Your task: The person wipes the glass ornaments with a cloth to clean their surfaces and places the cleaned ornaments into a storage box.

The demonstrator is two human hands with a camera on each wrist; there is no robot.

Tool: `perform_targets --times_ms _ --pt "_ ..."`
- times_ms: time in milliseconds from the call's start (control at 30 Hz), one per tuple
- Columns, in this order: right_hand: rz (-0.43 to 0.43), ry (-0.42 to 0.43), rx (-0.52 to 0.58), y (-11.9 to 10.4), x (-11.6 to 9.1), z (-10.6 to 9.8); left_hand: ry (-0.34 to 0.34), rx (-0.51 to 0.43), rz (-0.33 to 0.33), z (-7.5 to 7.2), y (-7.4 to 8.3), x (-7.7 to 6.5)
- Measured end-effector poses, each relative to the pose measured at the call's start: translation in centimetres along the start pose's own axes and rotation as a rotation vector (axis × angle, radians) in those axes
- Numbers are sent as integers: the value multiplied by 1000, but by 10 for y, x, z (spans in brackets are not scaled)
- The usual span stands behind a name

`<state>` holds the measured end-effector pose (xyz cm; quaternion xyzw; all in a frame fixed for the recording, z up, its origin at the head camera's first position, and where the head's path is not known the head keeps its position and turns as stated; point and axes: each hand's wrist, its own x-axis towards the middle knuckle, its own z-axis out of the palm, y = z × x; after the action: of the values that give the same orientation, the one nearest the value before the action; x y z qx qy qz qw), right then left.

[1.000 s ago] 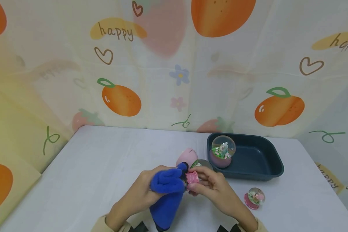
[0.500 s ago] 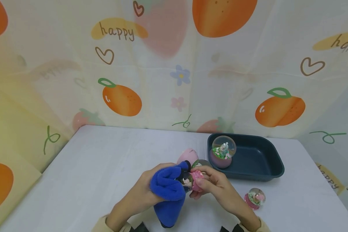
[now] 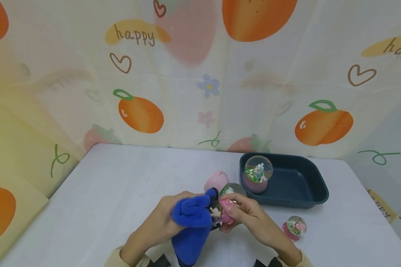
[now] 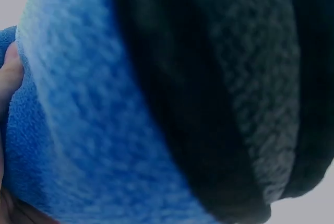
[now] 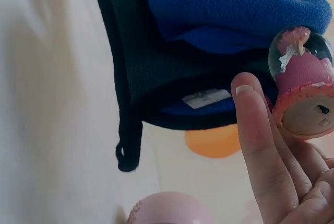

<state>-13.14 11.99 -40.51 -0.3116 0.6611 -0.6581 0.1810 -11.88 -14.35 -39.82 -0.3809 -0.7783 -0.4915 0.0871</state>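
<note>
My left hand (image 3: pixel 167 217) grips a bunched blue towel (image 3: pixel 191 237) with black edging, which hangs below the fingers. In the left wrist view, the towel (image 4: pixel 104 109) fills most of the picture and hides most of the hand. Between both hands is a small snow globe (image 3: pixel 226 212), its glass tucked against the towel. My right hand (image 3: pixel 250 215) pinches it by its pink base. The right wrist view shows this snow globe (image 5: pixel 302 72) with a pink tree inside, the flat underside of its base turned toward the camera.
A dark blue tray (image 3: pixel 302 180) stands behind to the right, with a larger snow globe (image 3: pixel 255 181) in its left end. Another snow globe with a pale pink base (image 3: pixel 217 181) lies tipped just behind my hands. Right of my right forearm sits a small pink-based snow globe (image 3: pixel 294 228).
The snow globe has come partly out of the towel to the right, so its glass shows. Since half a second ago the towel's hanging end has swung left and lower.
</note>
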Motion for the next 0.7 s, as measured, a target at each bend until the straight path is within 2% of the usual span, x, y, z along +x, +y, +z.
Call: perform_targets --times_ms 67,167,367,433,567,700 --pt "1 4 0 -1 0 0 12 14 34 -1 0 1" --pt "-7 21 -6 -1 -1 -1 26 1 20 -2 -1 1" --pt "-28 96 -45 -2 -1 0 -32 -79 -214 4 1 1" --pt "-12 121 -60 -2 -1 2 -51 -85 -258 7 2 1" --pt "7 155 -110 -3 -1 6 -45 -50 -264 14 4 2" --pt "-16 167 -155 -2 -2 6 -27 -17 -256 17 6 4"
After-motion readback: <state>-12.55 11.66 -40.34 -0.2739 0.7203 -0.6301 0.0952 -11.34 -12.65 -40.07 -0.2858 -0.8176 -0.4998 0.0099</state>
